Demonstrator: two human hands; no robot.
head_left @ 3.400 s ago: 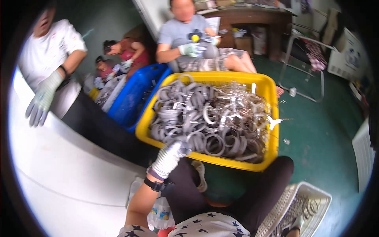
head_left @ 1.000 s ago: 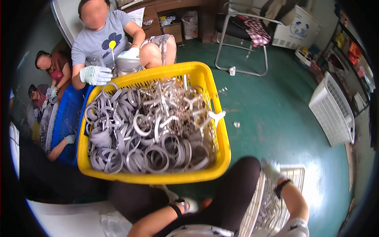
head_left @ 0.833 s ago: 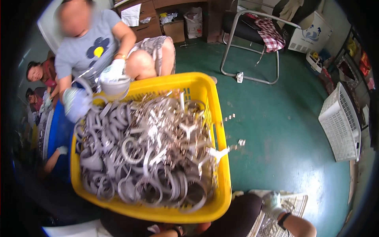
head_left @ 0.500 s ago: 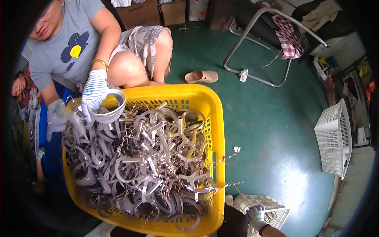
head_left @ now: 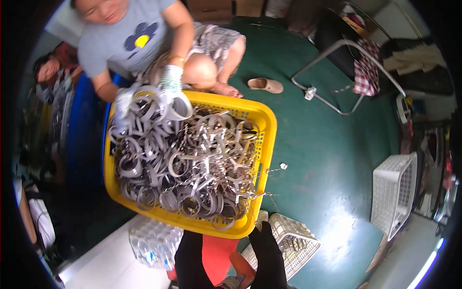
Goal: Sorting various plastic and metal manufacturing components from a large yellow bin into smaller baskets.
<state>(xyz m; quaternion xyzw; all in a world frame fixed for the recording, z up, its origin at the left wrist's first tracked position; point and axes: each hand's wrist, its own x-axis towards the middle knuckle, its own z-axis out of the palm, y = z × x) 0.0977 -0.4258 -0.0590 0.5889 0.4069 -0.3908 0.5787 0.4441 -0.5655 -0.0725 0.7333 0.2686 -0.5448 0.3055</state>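
Note:
A gloved hand, which I take to be my right hand (head_left: 232, 282), shows only in part at the lower edge, between my black-trousered legs. Its fingers are cut off by the frame, so its grip is hidden. It is nearest to a red surface (head_left: 219, 257) below the basket. My left hand is out of view. Before me a yellow plastic basket (head_left: 272, 137) is heaped with grey curved strips (head_left: 144, 159), short shiny metal pieces (head_left: 209, 156) and wavy wires. Across it a co-worker's gloved hands (head_left: 171, 82) hold a coiled grey band (head_left: 180, 107) over the heap.
White crates stand at the lower right (head_left: 288, 243) and far right (head_left: 394, 192). A metal-framed chair (head_left: 332, 50) and a beige clog (head_left: 265, 85) are on the green floor. Clear rounded plastic (head_left: 154, 243) lies below the basket. A blue tub (head_left: 86, 130) stands left, with another person behind.
The view has shifted, bringing my legs and the red surface into sight. My right hand has left the crate at the lower right. Both of the co-worker's hands are now over the basket.

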